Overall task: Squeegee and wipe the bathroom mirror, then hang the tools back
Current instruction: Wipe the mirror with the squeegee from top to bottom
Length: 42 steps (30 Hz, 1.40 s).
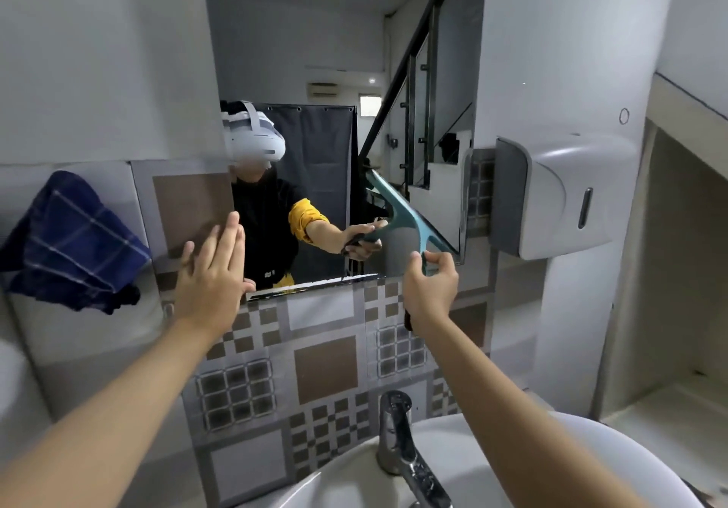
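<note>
The right hand [429, 291] is gripping the teal squeegee [409, 220] by its handle, its blade lying tilted against the lower right of the mirror [315, 54]. The left hand [212, 271] is pressing flat and open, holding nothing, at the mirror's lower left edge. A blue cloth [71, 239] is hanging on the wall to the left.

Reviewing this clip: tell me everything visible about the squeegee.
The squeegee is teal, plastic-looking, T-shaped: a long blade bar with a dark edge, and a handle that widens where it joins the bar. The blade lies tilted against the mirror near its lower right corner, running from upper left to lower right. The right hand grips the handle; a dark end shows below the wrist. The left hand does not touch it.
</note>
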{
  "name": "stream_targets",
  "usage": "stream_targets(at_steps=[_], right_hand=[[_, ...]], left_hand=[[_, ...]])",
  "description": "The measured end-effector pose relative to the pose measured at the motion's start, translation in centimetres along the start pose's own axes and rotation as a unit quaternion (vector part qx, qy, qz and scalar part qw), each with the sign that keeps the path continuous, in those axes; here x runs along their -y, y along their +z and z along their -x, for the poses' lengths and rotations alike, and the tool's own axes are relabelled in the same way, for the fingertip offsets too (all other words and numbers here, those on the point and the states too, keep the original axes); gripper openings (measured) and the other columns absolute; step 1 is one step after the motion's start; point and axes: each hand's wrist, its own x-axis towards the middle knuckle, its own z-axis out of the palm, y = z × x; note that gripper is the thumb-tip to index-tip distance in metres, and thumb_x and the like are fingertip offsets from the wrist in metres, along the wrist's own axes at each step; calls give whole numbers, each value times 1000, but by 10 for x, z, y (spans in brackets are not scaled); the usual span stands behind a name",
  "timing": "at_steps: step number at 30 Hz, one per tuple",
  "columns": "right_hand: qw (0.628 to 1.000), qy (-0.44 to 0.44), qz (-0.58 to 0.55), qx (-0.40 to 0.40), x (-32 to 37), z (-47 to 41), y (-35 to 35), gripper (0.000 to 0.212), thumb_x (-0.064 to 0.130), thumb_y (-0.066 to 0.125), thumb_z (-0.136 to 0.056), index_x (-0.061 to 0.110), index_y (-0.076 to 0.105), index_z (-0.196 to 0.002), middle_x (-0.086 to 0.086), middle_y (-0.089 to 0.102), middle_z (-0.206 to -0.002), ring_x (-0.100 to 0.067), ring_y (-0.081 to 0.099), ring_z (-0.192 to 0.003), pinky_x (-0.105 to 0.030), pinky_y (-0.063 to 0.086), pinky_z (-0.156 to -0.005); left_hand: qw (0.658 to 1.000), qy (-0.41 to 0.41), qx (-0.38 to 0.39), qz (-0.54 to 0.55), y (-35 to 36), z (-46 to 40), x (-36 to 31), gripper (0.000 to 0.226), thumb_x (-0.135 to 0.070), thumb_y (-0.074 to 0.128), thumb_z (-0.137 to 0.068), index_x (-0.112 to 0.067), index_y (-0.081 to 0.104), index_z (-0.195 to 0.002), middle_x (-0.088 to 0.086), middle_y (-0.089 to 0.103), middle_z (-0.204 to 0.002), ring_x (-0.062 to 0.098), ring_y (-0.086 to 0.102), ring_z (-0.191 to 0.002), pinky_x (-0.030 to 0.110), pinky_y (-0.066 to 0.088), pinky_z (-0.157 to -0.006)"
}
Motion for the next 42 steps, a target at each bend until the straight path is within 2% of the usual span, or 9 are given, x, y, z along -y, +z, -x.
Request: stream_targets(at_steps=[7,11,16,18,21,28,34,37,42], right_hand=[[992,97,-75,-35,22,39,45,9,25,53,-92,20,47,-90,-12,62,-92,-23,57,-68,-31,48,-58],[992,98,-70,-26,28,60,62,8,26,51,-93,21,45,-92,-12,63,-88,-23,57,-65,-30,48,-54],[994,90,-57,-20,31,80,75,10,26,52,-93,18,46,-95,-9,61,-86,-21,57,-62,-32,49,-54],[995,84,-49,-5,32,88,78,12,26,51,-93,16,47,-99,-5,58,-80,-17,53,-58,-28,46,-50],[998,65,-24,9,31,98,82,14,26,51,-95,15,48,-101,-1,53,-73,-12,49,-56,-23,41,-47],[999,1,17,33,18,116,92,10,26,51,-94,18,46,-96,-2,49,-68,-15,44,-54,-28,37,-48],[994,-53,65,72,14,124,86,8,23,52,-94,18,46,-96,3,48,-66,-11,42,-51,-23,35,-44],[986,-96,100,97,8,126,78,8,23,53,-94,19,47,-94,8,52,-70,-7,44,-50,-13,34,-39],[972,-142,149,115,-4,122,68,12,25,55,-94,15,50,-100,0,60,-81,-6,51,-59,-18,38,-46]], left_hand=[[1000,8,-4,1,2,0,4,98,-26,81,-62,1,29,-141,13,20,-154,36,34,-133,57,28,-104],[1000,15,-11,3,1,4,7,99,-31,81,-64,-1,27,-142,13,21,-153,35,32,-134,56,27,-105],[999,30,1,-17,7,10,11,115,-48,84,-50,-2,30,-141,13,26,-152,35,38,-132,54,31,-103],[999,34,1,-21,8,10,12,117,-49,84,-47,-2,31,-140,13,29,-151,35,40,-130,54,33,-101],[999,38,-4,-17,11,10,14,116,-47,85,-48,-2,31,-140,13,29,-151,34,40,-130,52,30,-103],[998,49,-26,19,16,10,21,110,-35,88,-48,-3,35,-138,11,34,-149,34,42,-129,51,27,-102],[997,48,-30,50,19,10,25,103,-40,84,-55,-5,35,-139,10,35,-148,32,39,-131,51,26,-103],[997,42,-32,50,20,12,28,99,-45,82,-58,-4,38,-137,11,36,-147,31,40,-131,54,32,-101],[998,23,-41,40,24,21,33,87,-38,80,-63,-4,42,-134,11,35,-148,32,36,-134,50,20,-105]])
